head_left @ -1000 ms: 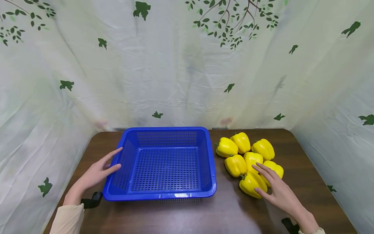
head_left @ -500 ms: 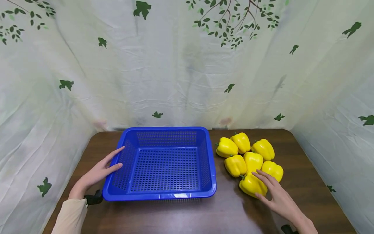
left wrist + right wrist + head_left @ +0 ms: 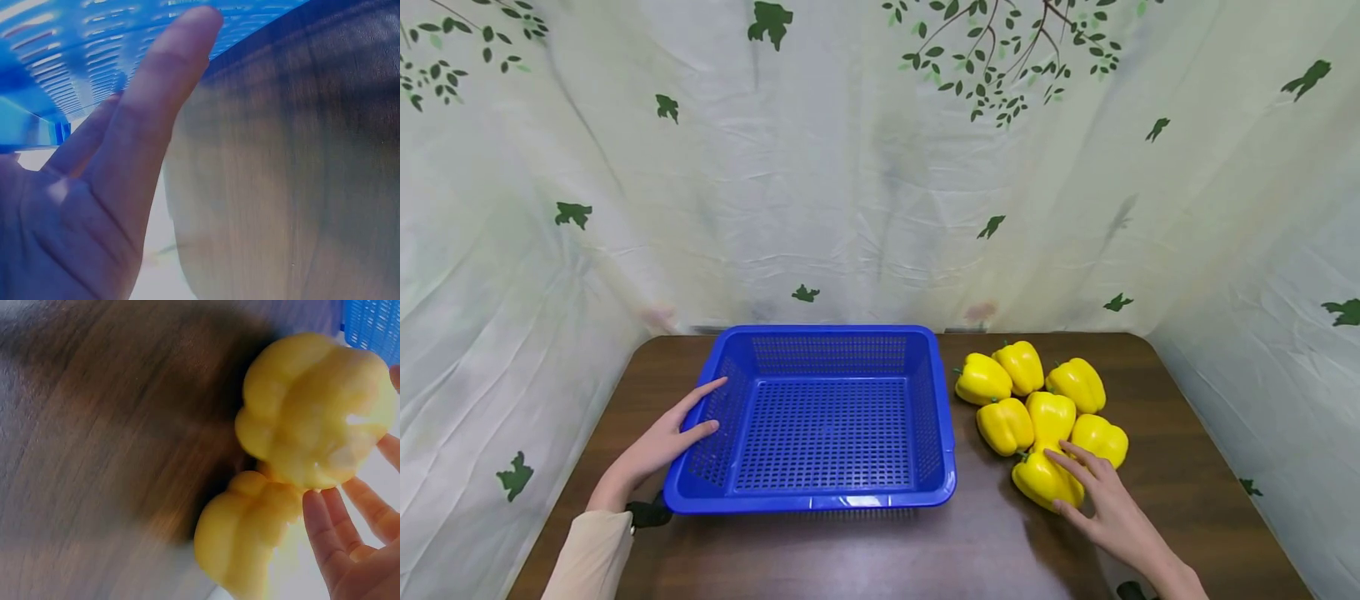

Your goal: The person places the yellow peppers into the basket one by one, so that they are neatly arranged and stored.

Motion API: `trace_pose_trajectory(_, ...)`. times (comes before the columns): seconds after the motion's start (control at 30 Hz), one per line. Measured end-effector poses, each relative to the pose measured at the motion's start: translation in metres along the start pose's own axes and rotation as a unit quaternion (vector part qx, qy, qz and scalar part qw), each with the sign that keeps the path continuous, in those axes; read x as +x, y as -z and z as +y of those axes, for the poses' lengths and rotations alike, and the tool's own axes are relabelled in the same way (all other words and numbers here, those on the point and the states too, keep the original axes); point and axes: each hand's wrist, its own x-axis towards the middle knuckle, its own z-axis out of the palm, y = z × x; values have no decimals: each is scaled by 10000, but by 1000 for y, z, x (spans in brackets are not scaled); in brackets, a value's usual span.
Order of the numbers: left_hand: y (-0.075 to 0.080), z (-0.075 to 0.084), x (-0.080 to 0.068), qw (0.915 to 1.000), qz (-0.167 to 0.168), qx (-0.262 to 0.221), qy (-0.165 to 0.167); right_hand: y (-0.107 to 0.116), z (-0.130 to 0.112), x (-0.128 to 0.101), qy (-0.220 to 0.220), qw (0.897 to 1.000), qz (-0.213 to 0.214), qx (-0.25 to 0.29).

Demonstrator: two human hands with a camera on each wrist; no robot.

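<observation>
A blue slotted basket (image 3: 823, 500) stands empty in the middle of the brown table (image 3: 985, 550). My left hand (image 3: 688, 417) lies flat against its left wall with straight fingers; the left wrist view shows those fingers (image 3: 144, 144) beside the blue wall (image 3: 75, 56). Several yellow bell peppers (image 3: 1030, 392) are clustered right of the basket. My right hand (image 3: 1078, 485) rests with spread fingers on the nearest pepper (image 3: 1033, 483). In the right wrist view that pepper (image 3: 312, 406) sits just beyond my straight fingertips (image 3: 328, 537), with another pepper (image 3: 244, 544) beside it.
A leaf-printed cloth (image 3: 865, 183) hangs round the table on the back and both sides. Bare wood lies in front of the basket and right of the peppers. A black strap (image 3: 643, 514) shows at my left wrist.
My right hand has slid back toward me, off the farther peppers and onto the nearest one. My left hand has crept slightly forward along the basket's left wall.
</observation>
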Motion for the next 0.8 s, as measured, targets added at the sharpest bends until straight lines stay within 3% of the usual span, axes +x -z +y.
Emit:
trace_pose_trajectory(0.4, -6, 4, -10, 9996, 216, 146, 73, -1, -1, -1, 241, 9994, 53, -241)
trace_pose_trajectory(0.8, -12, -3, -14, 9994, 335, -89, -22, -7, 3, 1, 97, 9996, -194, 157)
